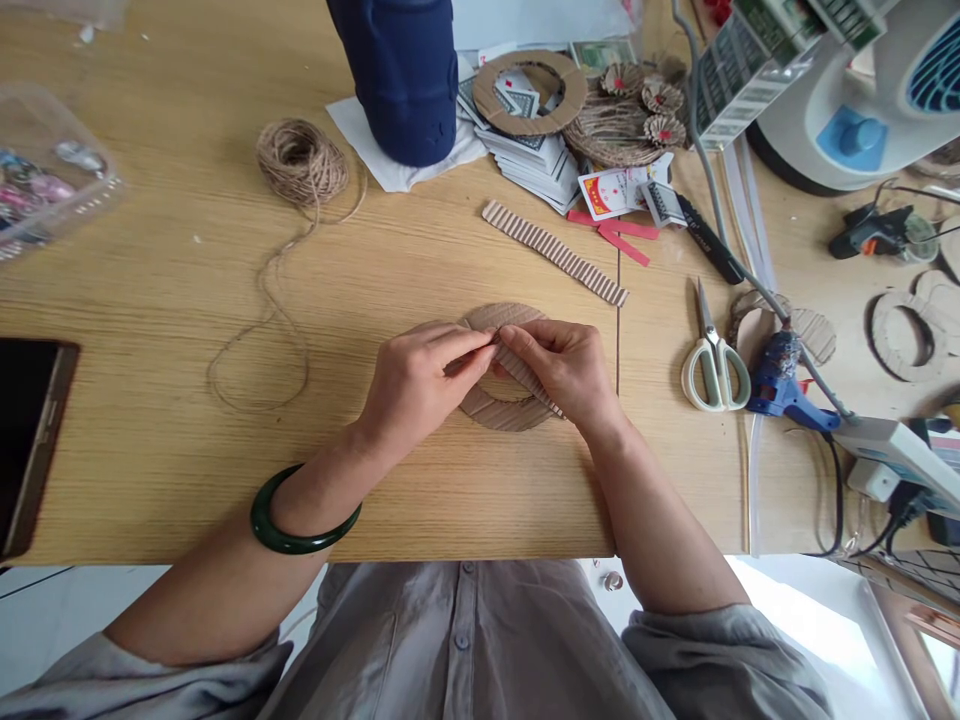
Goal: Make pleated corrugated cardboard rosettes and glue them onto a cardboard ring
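Note:
My left hand (pixel 420 385) and my right hand (pixel 566 365) meet at the middle of the wooden table (pixel 150 440). Both pinch a short corrugated cardboard strip (pixel 525 375) held over a cardboard ring (pixel 506 412) that lies flat under my hands. My left wrist wears a dark green bangle (pixel 296 525). A second, longer corrugated strip (pixel 555 252) lies loose on the table just beyond the ring.
A ball of jute twine (pixel 300 160) trails a loop to the left. Scissors (pixel 712 360) and a blue glue gun (pixel 784 380) lie to the right. Playing cards (pixel 540 155), a navy bottle (pixel 401 75), a fan (pixel 862 110) and cardboard rings (pixel 907 335) sit behind.

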The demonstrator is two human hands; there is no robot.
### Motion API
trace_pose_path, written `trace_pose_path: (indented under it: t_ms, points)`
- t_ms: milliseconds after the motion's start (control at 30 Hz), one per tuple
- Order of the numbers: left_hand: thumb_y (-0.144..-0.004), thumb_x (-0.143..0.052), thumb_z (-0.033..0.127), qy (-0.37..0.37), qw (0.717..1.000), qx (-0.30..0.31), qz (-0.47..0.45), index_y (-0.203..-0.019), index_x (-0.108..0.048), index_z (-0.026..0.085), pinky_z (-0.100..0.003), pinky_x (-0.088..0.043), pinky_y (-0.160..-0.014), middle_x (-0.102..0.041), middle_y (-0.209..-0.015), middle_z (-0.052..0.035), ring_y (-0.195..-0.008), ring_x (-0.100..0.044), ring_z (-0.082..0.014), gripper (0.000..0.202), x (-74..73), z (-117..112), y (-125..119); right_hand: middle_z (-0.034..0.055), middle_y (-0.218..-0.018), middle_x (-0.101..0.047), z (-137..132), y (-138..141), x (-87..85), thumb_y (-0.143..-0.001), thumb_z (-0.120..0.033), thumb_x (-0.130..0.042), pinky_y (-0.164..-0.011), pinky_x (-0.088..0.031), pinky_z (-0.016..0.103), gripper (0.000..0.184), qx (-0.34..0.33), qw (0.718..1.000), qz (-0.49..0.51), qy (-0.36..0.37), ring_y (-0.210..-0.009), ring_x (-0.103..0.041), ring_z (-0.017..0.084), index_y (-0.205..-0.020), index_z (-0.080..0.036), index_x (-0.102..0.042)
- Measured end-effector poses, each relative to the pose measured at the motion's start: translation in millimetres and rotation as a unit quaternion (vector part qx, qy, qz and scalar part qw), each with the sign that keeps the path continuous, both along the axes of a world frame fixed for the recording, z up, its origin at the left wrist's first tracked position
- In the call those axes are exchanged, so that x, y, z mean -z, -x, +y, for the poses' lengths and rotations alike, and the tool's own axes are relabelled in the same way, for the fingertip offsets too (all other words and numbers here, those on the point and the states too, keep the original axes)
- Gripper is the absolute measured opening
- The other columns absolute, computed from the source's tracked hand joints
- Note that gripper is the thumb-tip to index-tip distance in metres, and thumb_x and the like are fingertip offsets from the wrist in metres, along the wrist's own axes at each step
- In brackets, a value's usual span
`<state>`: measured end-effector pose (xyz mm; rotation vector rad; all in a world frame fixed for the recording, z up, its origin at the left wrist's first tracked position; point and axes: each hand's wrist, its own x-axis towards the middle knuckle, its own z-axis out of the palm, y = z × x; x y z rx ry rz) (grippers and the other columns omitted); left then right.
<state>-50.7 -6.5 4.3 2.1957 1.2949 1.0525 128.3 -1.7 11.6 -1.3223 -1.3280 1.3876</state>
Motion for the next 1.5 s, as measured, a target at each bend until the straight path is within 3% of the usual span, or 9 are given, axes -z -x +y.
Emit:
trace_pose_path:
  t_ms: [300, 533, 733, 900, 1067, 1300, 1500]
  points:
    - [-0.095, -0.06, 0.02, -0.004, 1.0, -0.01, 0.024, -0.095, -0.078, 0.022, -0.031, -0.058, -0.076, -0.081, -0.09, -0.005, -0.081, -0.074, -0.0191, 0.018, -0.4, -1.1, 0.6, 0.0006, -0.06, -0.064, 0.0, -0.2, -1.3, -0.088, -0.063, -0.064, -0.051, -0.037, 0.024, 0.053, -0.014, 0.998, -0.05, -0.022, -0.057, -0.05, 0.01, -0.067, -0.016, -0.072]
    - [-0.093, -0.06, 0.018, -0.024, 0.999, -0.017, 0.035, -0.091, -0.077, 0.02, -0.03, -0.056, -0.073, -0.08, -0.083, -0.0052, -0.076, -0.073, -0.019, 0.018, 0.8, -0.7, 0.0, 0.0008, -0.063, -0.064, -0.8, -0.5, -5.2, -0.095, -0.052, -0.06, -0.054, -0.039, 0.024, 0.047, -0.031, 0.997, -0.062, -0.024, -0.058, -0.05, 0.01, -0.066, -0.015, -0.069]
    - [-0.092, -0.061, 0.019, -0.034, 0.997, -0.054, 0.038, -0.092, -0.078, 0.022, -0.028, -0.056, -0.072, -0.079, -0.08, -0.0032, -0.075, -0.072, -0.0175, 0.017, 0.9, -1.7, -0.2, 0.0012, -0.072, -0.069, 0.1, 2.7, 2.6, -0.085, -0.036, -0.07, -0.06, -0.048, 0.024, 0.02, -0.035, 0.999, 0.019, 0.009, -0.066, -0.06, 0.012, -0.08, -0.017, -0.071]
    - [-0.092, -0.061, 0.02, -0.028, 0.997, -0.064, 0.024, -0.091, -0.077, 0.023, -0.028, -0.056, -0.071, -0.078, -0.08, -0.0029, -0.075, -0.072, -0.0172, 0.016, 0.2, -2.0, -0.4, 0.0027, -0.082, -0.074, 0.3, 3.2, 8.1, -0.08, -0.037, -0.075, -0.067, -0.055, 0.027, 0.025, -0.019, 0.997, 0.068, 0.028, -0.073, -0.067, 0.013, -0.096, -0.018, -0.07]
    - [-0.092, -0.061, 0.018, -0.032, 0.998, -0.05, 0.036, -0.09, -0.077, 0.022, -0.029, -0.055, -0.071, -0.078, -0.08, -0.0031, -0.074, -0.071, -0.0176, 0.017, -0.1, -1.8, -0.6, 0.004, -0.09, -0.076, 0.5, 2.0, 4.6, -0.083, -0.032, -0.075, -0.075, -0.057, 0.028, 0.02, -0.01, 0.999, 0.006, -0.041, -0.083, -0.07, 0.015, -0.095, -0.018, -0.072]
    - [-0.094, -0.058, 0.018, -0.065, 0.995, -0.017, 0.075, -0.092, -0.075, 0.02, -0.03, -0.053, -0.071, -0.077, -0.08, -0.0048, -0.075, -0.07, -0.0189, 0.018, 2.5, -1.5, -0.7, 0.0029, -0.083, -0.073, 0.1, 1.8, -0.4, -0.084, -0.02, -0.071, -0.07, -0.055, 0.03, 0.004, -0.007, 0.998, -0.045, -0.046, -0.077, -0.067, 0.016, -0.086, -0.018, -0.073]
    - [-0.092, -0.06, 0.015, -0.06, 0.996, -0.006, 0.067, -0.087, -0.075, 0.019, -0.028, -0.053, -0.07, -0.076, -0.079, -0.0048, -0.073, -0.07, -0.0179, 0.016, 1.9, -0.7, -1.2, 0.0015, -0.078, -0.073, -0.3, -0.7, -2.8, -0.085, -0.021, -0.069, -0.067, -0.051, 0.028, 0.006, -0.007, 0.99, -0.112, -0.089, -0.071, -0.064, 0.013, -0.08, -0.017, -0.071]
